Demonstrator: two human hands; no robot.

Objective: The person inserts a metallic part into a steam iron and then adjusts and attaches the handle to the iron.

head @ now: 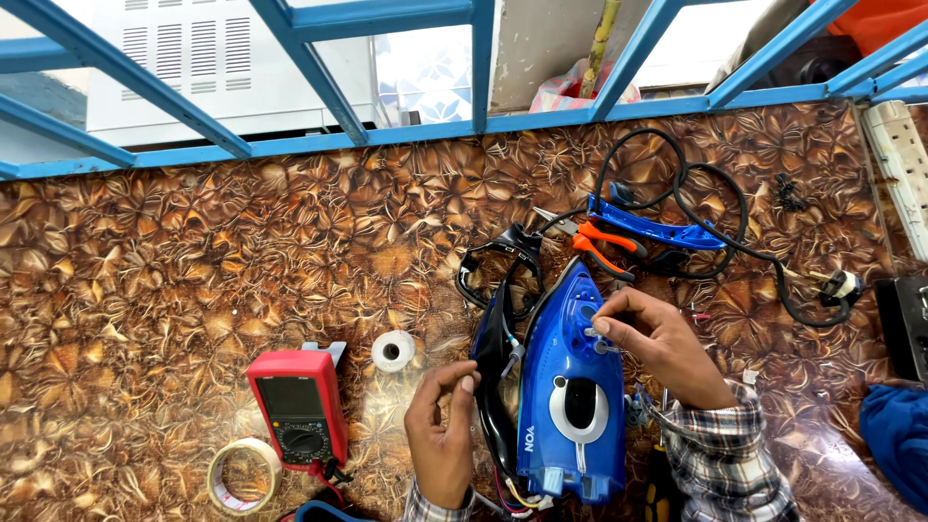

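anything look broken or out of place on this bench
Yes: the blue clothes iron lies opened up, its black side piece split away and coloured wires hanging out at the near end. The right hand pinches a part on its top; the left hand touches the black piece.

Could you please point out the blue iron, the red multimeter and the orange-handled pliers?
blue iron [570, 425]: head view, on the blue top shell.
red multimeter [298, 403]: head view, on its dark screen area.
orange-handled pliers [604, 239]: head view, on an orange handle.
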